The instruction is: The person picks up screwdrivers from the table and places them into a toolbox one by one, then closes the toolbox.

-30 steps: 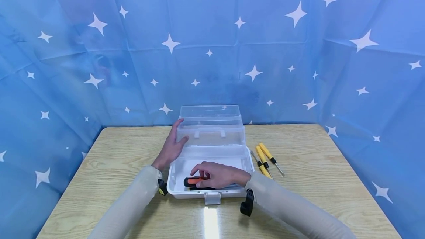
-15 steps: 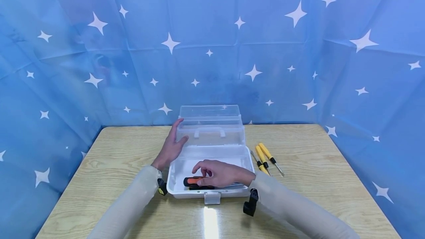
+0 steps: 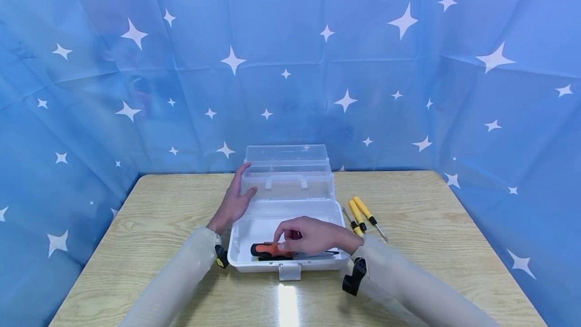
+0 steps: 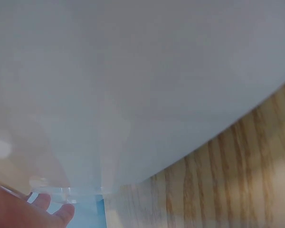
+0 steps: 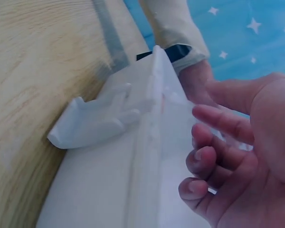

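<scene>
Head view: mid-surface [image 3: 172,206], nearer the back edge than the corners, sits a white toolbox [image 3: 258,268]; an orange-black screwdriver [image 3: 268,250] lies inside, under the right hand [image 3: 310,235] (fingers loosely curled); the left hand [image 3: 233,203], spread, touches the lid [image 3: 290,192].

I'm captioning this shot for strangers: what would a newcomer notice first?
Probably the blue star-patterned backdrop behind the table. Next, the orange-and-black handle near the front of the open white box, by the right hand. Then three yellow-handled screwdrivers, lying to the box's right.
</scene>
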Available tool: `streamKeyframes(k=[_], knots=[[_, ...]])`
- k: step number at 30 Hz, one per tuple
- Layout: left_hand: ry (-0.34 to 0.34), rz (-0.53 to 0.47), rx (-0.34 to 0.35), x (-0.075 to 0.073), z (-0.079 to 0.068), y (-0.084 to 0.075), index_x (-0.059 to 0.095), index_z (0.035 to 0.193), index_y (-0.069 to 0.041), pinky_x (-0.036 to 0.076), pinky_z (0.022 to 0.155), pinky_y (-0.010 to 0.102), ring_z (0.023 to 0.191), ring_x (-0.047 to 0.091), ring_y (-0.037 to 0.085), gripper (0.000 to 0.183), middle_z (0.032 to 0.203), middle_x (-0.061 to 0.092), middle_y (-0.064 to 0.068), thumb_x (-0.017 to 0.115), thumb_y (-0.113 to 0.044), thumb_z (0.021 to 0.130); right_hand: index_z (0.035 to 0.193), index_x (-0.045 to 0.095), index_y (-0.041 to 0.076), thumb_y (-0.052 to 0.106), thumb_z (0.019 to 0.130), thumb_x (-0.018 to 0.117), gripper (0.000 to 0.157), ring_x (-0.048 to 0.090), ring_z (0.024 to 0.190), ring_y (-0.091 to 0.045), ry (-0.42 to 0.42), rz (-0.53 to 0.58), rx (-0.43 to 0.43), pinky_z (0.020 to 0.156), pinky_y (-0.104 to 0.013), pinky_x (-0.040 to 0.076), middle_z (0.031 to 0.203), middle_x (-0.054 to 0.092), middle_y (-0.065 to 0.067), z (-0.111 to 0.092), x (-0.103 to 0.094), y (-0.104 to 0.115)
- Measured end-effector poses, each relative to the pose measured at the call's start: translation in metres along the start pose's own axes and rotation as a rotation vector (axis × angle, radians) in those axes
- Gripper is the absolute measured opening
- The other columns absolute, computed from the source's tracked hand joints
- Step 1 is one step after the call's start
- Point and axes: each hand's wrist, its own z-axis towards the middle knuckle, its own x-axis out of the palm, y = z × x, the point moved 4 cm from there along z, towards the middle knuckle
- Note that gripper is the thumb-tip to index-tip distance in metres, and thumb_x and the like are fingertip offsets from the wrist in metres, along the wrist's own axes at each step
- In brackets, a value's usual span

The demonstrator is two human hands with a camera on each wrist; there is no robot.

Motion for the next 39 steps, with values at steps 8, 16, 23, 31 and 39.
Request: streamKeyframes(k=[8, 16, 23, 31, 39], knots=[[0.027, 0.010, -0.007, -0.002, -0.013, -0.029, 0.016, 0.147, -0.033, 0.042, 0.093, 0.060, 0.133, 0.033, 0.037, 0.059, 0.155, 0.014, 0.005, 0.047, -0.023, 0.098, 0.108, 0.061, 0.020, 0.032, 0.096, 0.052, 0.019, 0.043, 0.057, -0.005, -0.054, 0.004, -0.030, 0.056, -0.019, 0.041, 0.071, 0.054, 0.005, -0.016, -0.016, 0.006], [0.020, -0.001, 0.014, -0.002, -0.010, -0.023, 0.016, 0.147, -0.034, 0.029, 0.103, 0.062, 0.140, 0.021, 0.032, 0.059, 0.156, 0.010, -0.002, 0.047, -0.024, 0.098, 0.104, 0.060, 0.023, 0.023, 0.094, 0.056, 0.011, 0.044, 0.062, -0.005, -0.157, 0.015, -0.049, 0.058, -0.019, 0.041, 0.074, 0.054, 0.003, -0.031, -0.030, 0.006], [-0.007, 0.029, 0.052, 0.000, 0.000, -0.002, 0.016, 0.147, -0.038, 0.028, 0.103, 0.063, 0.141, 0.019, 0.029, 0.059, 0.156, 0.009, -0.008, 0.047, -0.028, 0.098, 0.104, 0.059, 0.014, 0.011, 0.094, 0.055, 0.011, 0.042, 0.063, -0.004, -0.210, 0.065, -0.035, 0.057, -0.017, 0.038, 0.078, 0.055, -0.003, -0.045, -0.043, 0.023], [0.008, 0.005, 0.032, 0.000, -0.002, -0.007, 0.016, 0.147, -0.038, 0.029, 0.103, 0.062, 0.140, 0.021, 0.030, 0.059, 0.156, 0.009, -0.007, 0.047, -0.024, 0.098, 0.106, 0.060, 0.016, 0.015, 0.095, 0.054, 0.013, 0.047, 0.068, -0.009, -0.287, 0.060, 0.021, 0.059, -0.021, 0.042, 0.086, 0.059, -0.010, -0.058, -0.057, -0.001], [0.027, 0.017, 0.019, -0.003, -0.016, -0.034, 0.016, 0.147, -0.032, 0.033, 0.101, 0.061, 0.138, 0.025, 0.035, 0.059, 0.156, 0.011, 0.002, 0.046, -0.021, 0.098, 0.107, 0.061, 0.017, 0.023, 0.095, 0.053, 0.015, 0.052, 0.074, -0.020, -0.375, 0.076, 0.046, 0.063, -0.025, 0.047, 0.091, 0.059, -0.010, -0.072, -0.073, -0.025]])
